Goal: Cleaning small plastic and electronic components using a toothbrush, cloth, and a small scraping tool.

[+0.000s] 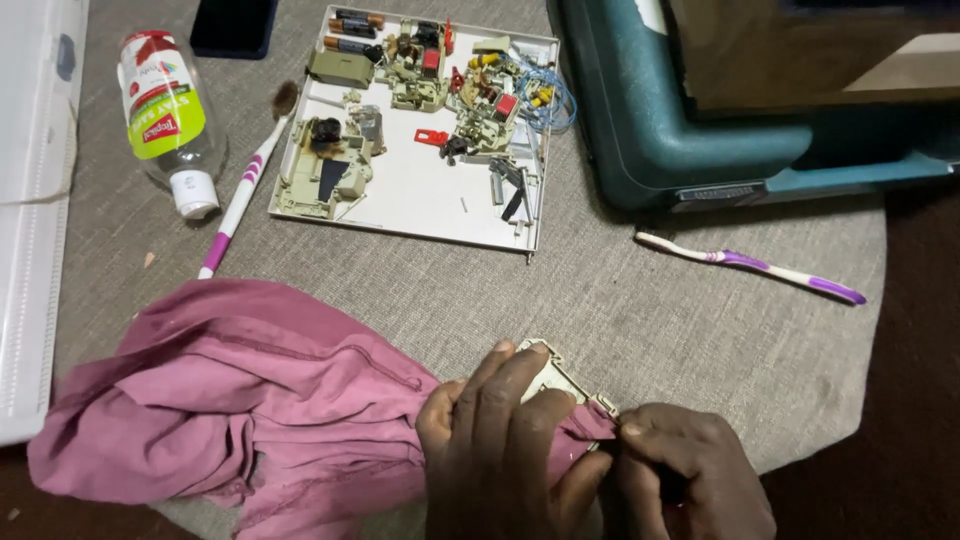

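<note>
Pink cloth (250, 400) covers most of what I am working on: only one pale corner of a beige plastic casing (556, 375) pokes out between my fingers, and the rest of that part is buried under fabric and knuckles, so I cannot make out its full shape. Both my wrists are cut off by the bottom edge of the view.

My left hand (505, 440) lies knuckles-up over the bundle, fingers curled down and closed around the cloth-wrapped casing, fingertips resting on its exposed corner. My right hand (690, 470) sits just beside it, touching it, thumb and forefinger pinched shut on a fold of the cloth at the casing's edge. The piece lies at the near edge of the grey woven mat (640, 310), with the cloth trailing off to my left.

Farther away on the mat sits a white tray (430, 200) holding dismantled parts, wires and small red pieces too tangled to tell apart. A purple-and-white toothbrush (240, 195) lies left of the tray, next to a clear bottle (170, 120) on its side. A second toothbrush (755, 265) lies to the right, near a teal case (680, 130) whose upper part runs out of view.
</note>
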